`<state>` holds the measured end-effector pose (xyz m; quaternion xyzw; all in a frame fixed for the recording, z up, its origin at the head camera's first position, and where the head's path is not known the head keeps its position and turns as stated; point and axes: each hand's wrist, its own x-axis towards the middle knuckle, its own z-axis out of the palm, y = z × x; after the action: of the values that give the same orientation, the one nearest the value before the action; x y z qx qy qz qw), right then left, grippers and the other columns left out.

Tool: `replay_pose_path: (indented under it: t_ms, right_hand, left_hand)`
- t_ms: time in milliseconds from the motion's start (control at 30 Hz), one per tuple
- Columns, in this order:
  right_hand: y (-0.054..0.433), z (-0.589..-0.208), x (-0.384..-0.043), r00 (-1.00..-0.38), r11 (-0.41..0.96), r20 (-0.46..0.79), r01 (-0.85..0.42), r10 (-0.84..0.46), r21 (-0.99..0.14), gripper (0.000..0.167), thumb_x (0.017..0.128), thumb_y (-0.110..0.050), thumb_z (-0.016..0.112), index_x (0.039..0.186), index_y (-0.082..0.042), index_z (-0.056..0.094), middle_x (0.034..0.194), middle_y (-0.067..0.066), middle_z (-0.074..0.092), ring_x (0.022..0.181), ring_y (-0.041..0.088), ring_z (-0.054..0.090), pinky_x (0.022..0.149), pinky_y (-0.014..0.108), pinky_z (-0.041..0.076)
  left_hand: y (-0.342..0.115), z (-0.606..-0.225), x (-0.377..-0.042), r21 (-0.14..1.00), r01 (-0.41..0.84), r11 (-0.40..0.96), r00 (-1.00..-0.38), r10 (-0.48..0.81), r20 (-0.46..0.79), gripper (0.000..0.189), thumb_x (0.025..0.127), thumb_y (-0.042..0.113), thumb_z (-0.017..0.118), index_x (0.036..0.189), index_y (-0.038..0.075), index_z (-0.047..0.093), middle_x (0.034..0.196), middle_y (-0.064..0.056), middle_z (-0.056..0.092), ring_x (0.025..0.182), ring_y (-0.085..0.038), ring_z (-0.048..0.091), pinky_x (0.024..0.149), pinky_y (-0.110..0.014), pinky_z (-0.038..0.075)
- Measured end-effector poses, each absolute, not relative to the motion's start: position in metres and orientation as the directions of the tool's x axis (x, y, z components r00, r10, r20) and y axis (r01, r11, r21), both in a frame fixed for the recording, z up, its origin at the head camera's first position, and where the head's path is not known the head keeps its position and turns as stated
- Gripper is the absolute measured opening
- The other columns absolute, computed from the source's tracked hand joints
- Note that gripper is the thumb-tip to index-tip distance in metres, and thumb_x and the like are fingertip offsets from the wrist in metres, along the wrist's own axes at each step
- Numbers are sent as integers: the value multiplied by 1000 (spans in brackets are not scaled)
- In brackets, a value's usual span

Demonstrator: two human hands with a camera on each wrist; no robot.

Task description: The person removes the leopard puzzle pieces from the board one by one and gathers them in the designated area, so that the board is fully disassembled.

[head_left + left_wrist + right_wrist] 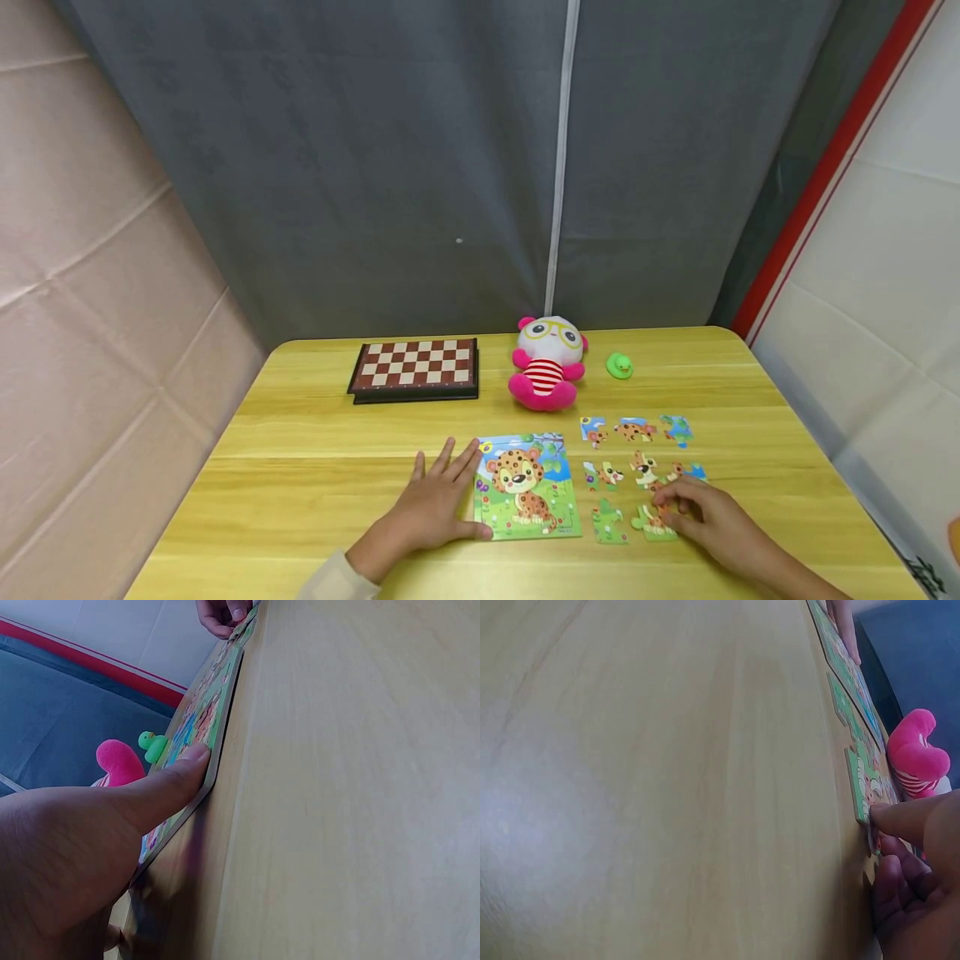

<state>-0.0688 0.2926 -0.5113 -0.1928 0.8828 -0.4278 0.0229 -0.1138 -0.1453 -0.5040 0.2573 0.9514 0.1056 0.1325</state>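
Note:
A puzzle board (pixel 527 487) with a cartoon leopard picture lies flat on the table. My left hand (pixel 433 502) spreads straight fingers along its left side, and the thumb rests on its near left corner. To the board's right, loose leopard puzzle pieces sit in rows, among them a green corner piece (pixel 610 523) and a middle bottom piece (pixel 655 525). My right hand (pixel 708 521) is over the lower right of these rows. Between its thumb and fingers it pinches a small puzzle piece (pixel 874 838), mostly hidden by the hand, beside the middle bottom piece.
Behind the board sits a pink and white plush panda (pixel 546 367), with a small green rubber duck (pixel 619 366) to its right. A folded chessboard box (pixel 415 371) lies at the back left. A grey curtain (pixel 405 167) hangs behind the table's far edge.

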Motion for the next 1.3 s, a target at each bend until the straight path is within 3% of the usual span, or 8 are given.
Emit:
replay_pose_path:
  t_ms: [633,1033,1300]
  right_hand:
    - [293,-508,-69,-922,560,89,-303,-376,-771,13,95,-20,74,108,-20,72,95,-9,61,77,5,48,59,23,42]
    - [293,-501,-73,-915,560,47,-285,-401,-778,18,95,-23,74,112,-17,73,102,-6,66,83,2,52,64,23,46]
    - [290,-497,-76,-894,522,107,-347,-435,-779,23,94,-16,75,116,-13,72,105,-2,68,84,5,53,67,22,50]
  left_hand:
    - [-145,-507,-114,266,464,845,-834,518,-192,118,78,88,52,167,19,15,174,5,2,159,-36,1,119,-75,6]
    - [-145,-504,-114,266,460,847,-836,514,-193,118,79,88,52,167,18,15,174,4,3,159,-36,2,119,-74,7]
    - [-145,-502,-113,263,455,851,-836,510,-202,118,79,87,52,167,18,15,174,4,3,159,-36,2,119,-74,7]
